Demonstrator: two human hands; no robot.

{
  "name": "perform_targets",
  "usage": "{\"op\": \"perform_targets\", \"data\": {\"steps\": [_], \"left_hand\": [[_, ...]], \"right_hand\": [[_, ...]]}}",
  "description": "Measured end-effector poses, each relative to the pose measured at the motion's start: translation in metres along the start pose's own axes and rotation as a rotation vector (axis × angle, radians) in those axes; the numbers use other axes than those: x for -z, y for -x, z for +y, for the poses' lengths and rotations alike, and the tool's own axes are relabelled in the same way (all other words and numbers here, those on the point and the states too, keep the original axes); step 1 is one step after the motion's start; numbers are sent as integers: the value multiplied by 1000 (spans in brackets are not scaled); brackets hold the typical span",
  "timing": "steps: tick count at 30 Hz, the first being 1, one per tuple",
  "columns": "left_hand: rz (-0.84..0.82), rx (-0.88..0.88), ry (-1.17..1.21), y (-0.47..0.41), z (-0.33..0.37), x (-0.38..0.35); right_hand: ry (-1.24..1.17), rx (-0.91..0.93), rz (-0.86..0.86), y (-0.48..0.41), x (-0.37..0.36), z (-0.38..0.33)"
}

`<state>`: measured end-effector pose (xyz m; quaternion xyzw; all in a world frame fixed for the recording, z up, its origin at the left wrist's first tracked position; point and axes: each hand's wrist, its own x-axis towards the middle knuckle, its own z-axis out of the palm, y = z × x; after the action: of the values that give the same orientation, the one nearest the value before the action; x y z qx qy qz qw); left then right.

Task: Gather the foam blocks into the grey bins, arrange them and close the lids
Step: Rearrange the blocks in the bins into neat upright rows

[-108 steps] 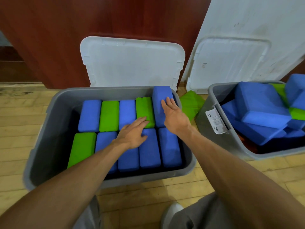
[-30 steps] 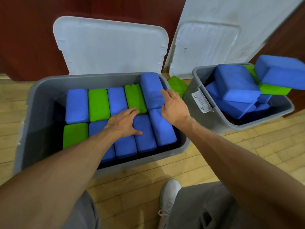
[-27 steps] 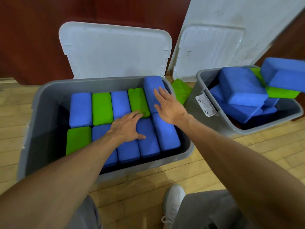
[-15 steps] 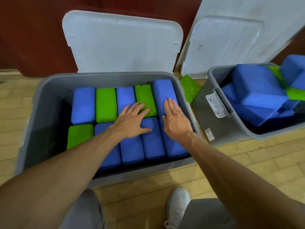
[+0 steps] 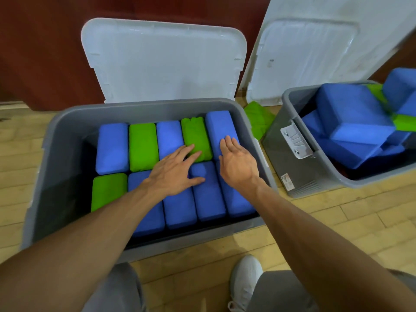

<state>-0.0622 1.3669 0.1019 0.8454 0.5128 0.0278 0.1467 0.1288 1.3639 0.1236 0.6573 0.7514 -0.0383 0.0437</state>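
Your foam blocks [image 5: 112, 147] lie in two tidy rows inside the near grey bin [image 5: 67, 122]. Your left hand [image 5: 173, 172] rests flat on them with fingers spread. Your right hand [image 5: 238, 163] lies flat beside it, fingers straight, gripping nothing. The white lid [image 5: 162, 61] stands up behind. The second bin [image 5: 292, 167] on the right holds loosely piled blocks, and a green block [image 5: 258, 120] lies on the floor between the bins.

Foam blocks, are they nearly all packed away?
About halfway. Done: the near bin holds two tidy rows of blocks. In hand: the left hand and right hand press flat on those rows, evening them out. Left: the other bin holds a messy heap, a green block sits on the floor between the bins, and the near bin's lid and the other lid stand open.
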Motion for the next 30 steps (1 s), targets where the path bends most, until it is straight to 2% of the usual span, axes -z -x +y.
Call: {"op": "perform_targets", "data": {"steps": [4,7,10,12,14,21,26,30], "left_hand": [[-51,27,14,0,-1,1],[-111,56,14,-6,-4,11],[-162,88,-34,-4,-11,17],[-165,98,-30,-3,-13,15],[-140,98,-46,-4,-13,10],[-79,123,-58,-11,-14,-2],[-55,111,-59,-1,-12,-8],[-50,116,-39,-1,-14,-7]], "right_hand": [[151,-20,-56,-10,8,-10],[225,-8,16,-19,23,-15],[4,33,116,-30,21,-8],[-98,69,53,-39,12,-5],[-99,79,6,-45,-1,-5],[-50,48,145,-58,-17,-3],[-145,104,141,-43,-21,3],[-266,73,285,-15,-33,4]]}}
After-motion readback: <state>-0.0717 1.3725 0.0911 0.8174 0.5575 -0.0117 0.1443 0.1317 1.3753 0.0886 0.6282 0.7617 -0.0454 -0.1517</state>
